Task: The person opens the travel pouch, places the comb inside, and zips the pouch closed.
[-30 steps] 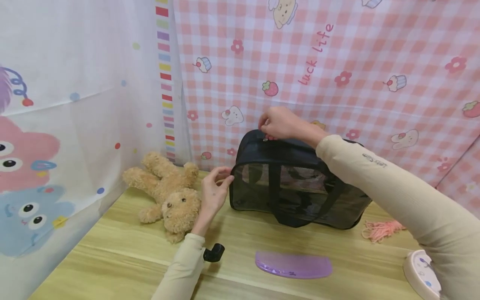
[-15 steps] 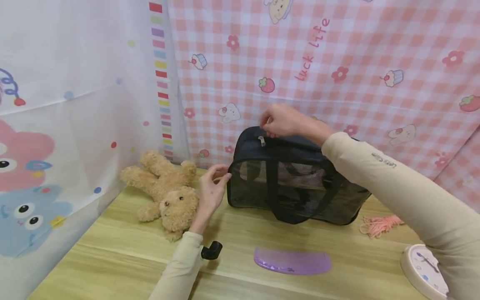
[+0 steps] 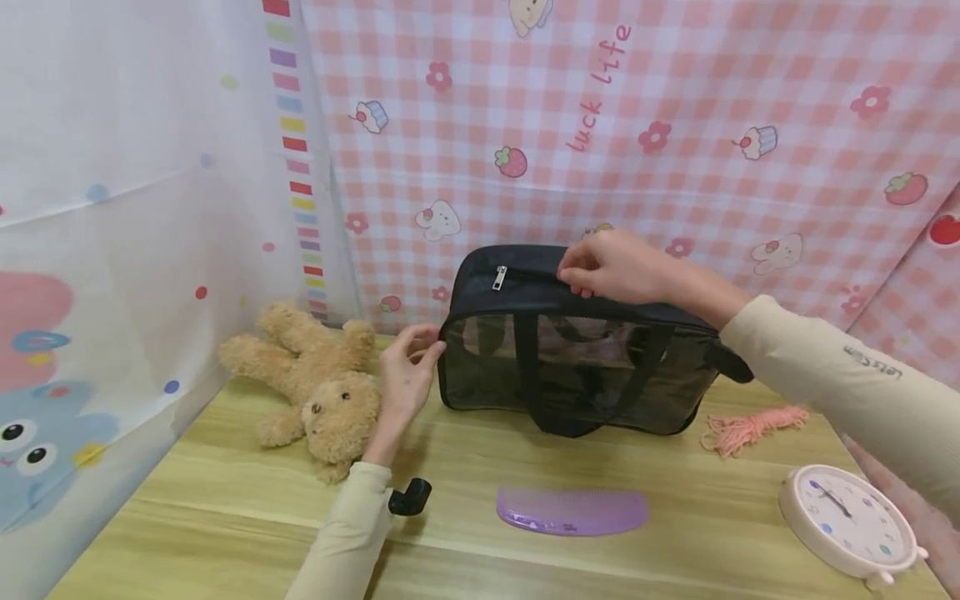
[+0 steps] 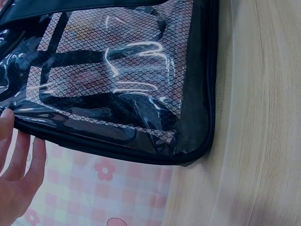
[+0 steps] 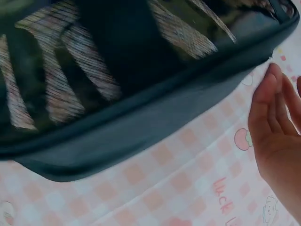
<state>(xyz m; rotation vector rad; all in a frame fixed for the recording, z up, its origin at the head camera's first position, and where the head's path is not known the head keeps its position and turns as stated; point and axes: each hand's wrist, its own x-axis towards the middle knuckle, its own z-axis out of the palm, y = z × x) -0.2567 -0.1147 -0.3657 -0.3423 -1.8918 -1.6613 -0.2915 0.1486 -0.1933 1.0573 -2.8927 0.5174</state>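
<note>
A black bag [image 3: 480, 375] with see-through side panels stands upright at the back of the table. My left hand [image 3: 407, 375] pinches its left edge, thumb on the front and fingers behind; the left wrist view shows these fingers [image 4: 36, 162] at the rim. Above the bag's top, my right hand [image 3: 626, 267] has thumb and fingertips together at the zipper line, pinching what seems to be a zipper pull, mostly hidden by the fingers. A second, silver zipper pull [image 3: 499, 278] lies at the left of the top, with a dark slit between it and the hand.
A teddy bear [image 3: 322, 383] lies left of the left hand. A black angled piece [image 3: 410, 497] is beside the left sleeve. In front of the bag lies a purple comb [image 3: 572, 512]. Pink yarn [image 3: 753, 429] and a white alarm clock [image 3: 847, 521] are on the right.
The right hand has moved rightward along the bag's top, exposing the silver zipper pull and a lengthening dark slit. The left hand keeps its place on the bag's edge; the head view shifted slightly.
</note>
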